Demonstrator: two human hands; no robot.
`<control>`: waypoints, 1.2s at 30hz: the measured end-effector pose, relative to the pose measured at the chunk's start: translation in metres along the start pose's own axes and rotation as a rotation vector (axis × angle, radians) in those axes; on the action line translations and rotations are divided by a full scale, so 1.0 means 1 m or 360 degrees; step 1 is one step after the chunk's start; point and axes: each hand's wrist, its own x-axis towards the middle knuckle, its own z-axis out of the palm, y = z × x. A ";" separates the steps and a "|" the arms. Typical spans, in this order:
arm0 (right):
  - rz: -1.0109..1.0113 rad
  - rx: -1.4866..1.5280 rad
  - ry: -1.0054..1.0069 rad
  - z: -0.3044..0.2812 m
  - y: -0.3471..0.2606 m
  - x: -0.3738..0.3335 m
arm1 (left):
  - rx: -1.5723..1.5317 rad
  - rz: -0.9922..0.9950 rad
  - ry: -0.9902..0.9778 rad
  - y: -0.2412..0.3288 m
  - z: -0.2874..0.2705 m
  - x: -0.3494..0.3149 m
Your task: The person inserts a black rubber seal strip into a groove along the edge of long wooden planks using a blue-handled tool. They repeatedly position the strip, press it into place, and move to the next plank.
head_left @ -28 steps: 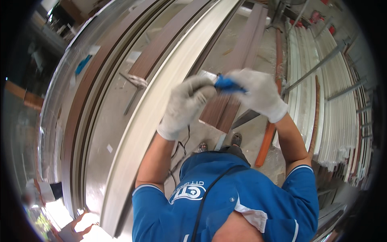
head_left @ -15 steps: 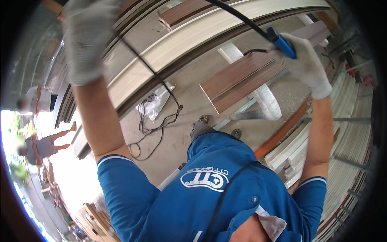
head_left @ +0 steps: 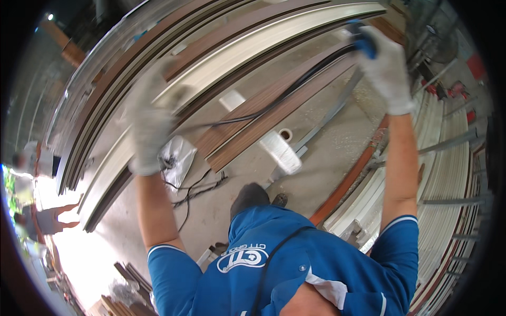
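Note:
Both my hands wear pale work gloves. My right hand (head_left: 387, 66) is raised at the upper right, closed round a blue handheld tool (head_left: 365, 43); its far end is blurred and its kind does not show. From the tool a black cable (head_left: 287, 95) sags leftward to my left hand (head_left: 150, 118), which grips it, though motion smears those fingers. Under the cable lie brown wood-grain boards (head_left: 232, 150), side by side. A long cream profile (head_left: 232, 47) runs behind them, passing beyond my left hand.
A clear plastic bag (head_left: 182, 158) and loops of cable lie on the floor by my left forearm. A plastic-wrapped roll (head_left: 282, 152) is near my feet. Long white profiles (head_left: 437, 158) fill a rack at right, beside an orange-brown beam (head_left: 342, 192). People (head_left: 45, 218) are at far left.
My left hand has come down and inward; my right hand has shifted slightly left. The cable now hangs between them across the brown boards. My view has turned, showing more stacked profiles.

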 end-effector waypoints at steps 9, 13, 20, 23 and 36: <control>0.0493 0.0489 -0.0690 0.035 -0.019 -0.031 | -0.1162 -0.0365 -0.1035 0.057 0.139 0.032; 0.1249 0.1035 -0.1130 0.026 0.012 -0.081 | -0.0929 -0.0278 -0.0955 0.010 0.134 0.037; 0.1308 0.0574 -0.1126 -0.014 0.089 -0.118 | -0.0821 -0.0720 -0.0673 -0.021 0.135 0.044; 0.1200 0.0261 -0.0998 -0.040 0.136 -0.108 | -0.0637 -0.0854 -0.0913 -0.005 0.157 0.063; 0.0209 0.0083 -0.0704 -0.047 0.394 -0.043 | -0.0302 0.0065 -0.0506 0.190 0.508 0.138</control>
